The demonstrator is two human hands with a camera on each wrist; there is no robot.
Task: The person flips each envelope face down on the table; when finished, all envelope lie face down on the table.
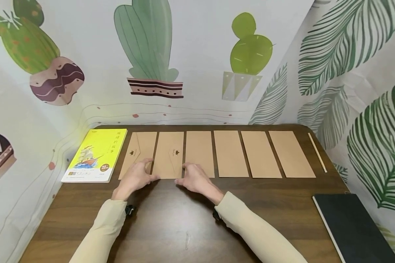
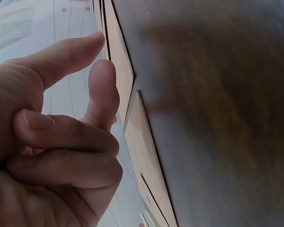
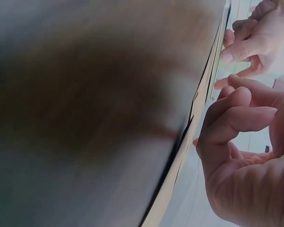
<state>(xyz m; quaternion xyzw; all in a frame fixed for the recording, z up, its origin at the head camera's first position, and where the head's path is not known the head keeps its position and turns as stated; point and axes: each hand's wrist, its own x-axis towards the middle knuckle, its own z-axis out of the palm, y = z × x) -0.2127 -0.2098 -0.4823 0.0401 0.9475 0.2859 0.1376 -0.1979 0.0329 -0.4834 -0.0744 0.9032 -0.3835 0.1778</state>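
Note:
Two kraft-paper envelopes lie flap side up, each with a small dark crown print: the first envelope (image 1: 145, 144) beside the book and the second envelope (image 1: 164, 153) to its right. My left hand (image 1: 136, 177) is at the near left corner of the second envelope, its thumb and index finger reaching along the edge. Over at the near right corner is my right hand (image 1: 195, 179), fingertips at that side edge. In the left wrist view, the left hand (image 2: 61, 127) has its other fingers bent towards the palm, with nothing gripped. The right hand (image 3: 241, 137) has bent fingers beside the envelope edges.
Several plain brown envelopes (image 1: 230, 153) continue the row rightwards. A yellow book (image 1: 98, 149) with a ship on its cover lies at the left. A thin wooden stick (image 1: 317, 152) is at the far right, and a black notebook (image 1: 352, 223) lies nearer on the wooden table (image 1: 171, 226).

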